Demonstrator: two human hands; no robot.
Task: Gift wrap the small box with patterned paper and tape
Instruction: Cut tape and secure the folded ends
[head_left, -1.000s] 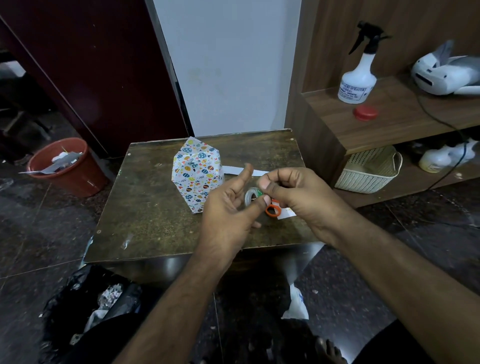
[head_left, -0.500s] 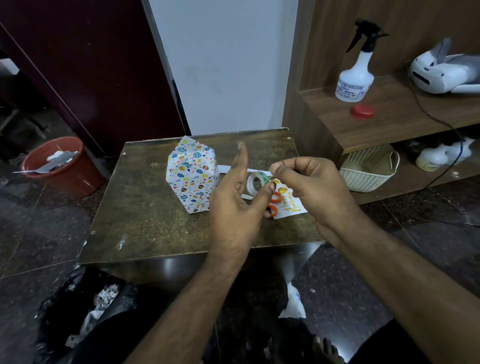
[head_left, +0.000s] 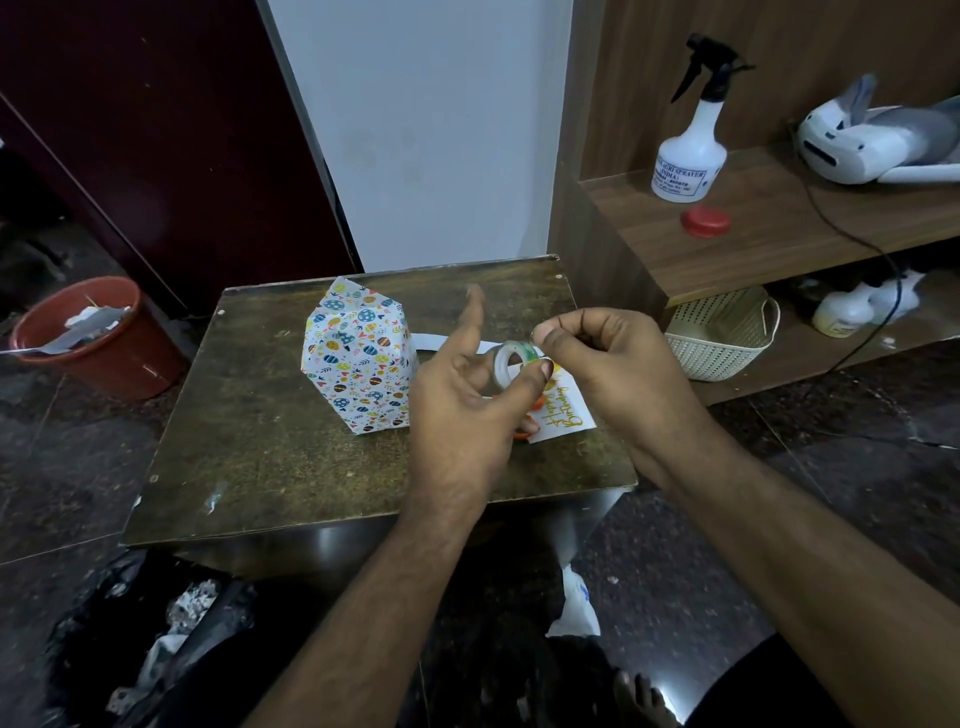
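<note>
A small box wrapped in white paper with coloured egg patterns (head_left: 358, 358) stands on the dark table (head_left: 270, 447), its top flaps still raised. Just right of it, above the table, my left hand (head_left: 467, 410) holds a clear tape roll (head_left: 511, 366) with its thumb against the rim and its index finger pointing up. My right hand (head_left: 608, 364) pinches the tape's end at the top of the roll. Orange scissors (head_left: 530, 421) and a white birthday card (head_left: 563, 410) lie under my hands, mostly hidden.
A red bucket with scraps (head_left: 88, 338) stands on the floor at left. A wooden shelf at right carries a spray bottle (head_left: 691, 150), a red lid (head_left: 705, 221) and a white headset (head_left: 872, 140); a cream basket (head_left: 722, 332) sits below. A black rubbish bag (head_left: 145, 639) lies near the table's front.
Both hands rose a little with the tape roll. My left index finger straightened upward, and my right fingers moved to the top of the roll and pinch the tape end.
</note>
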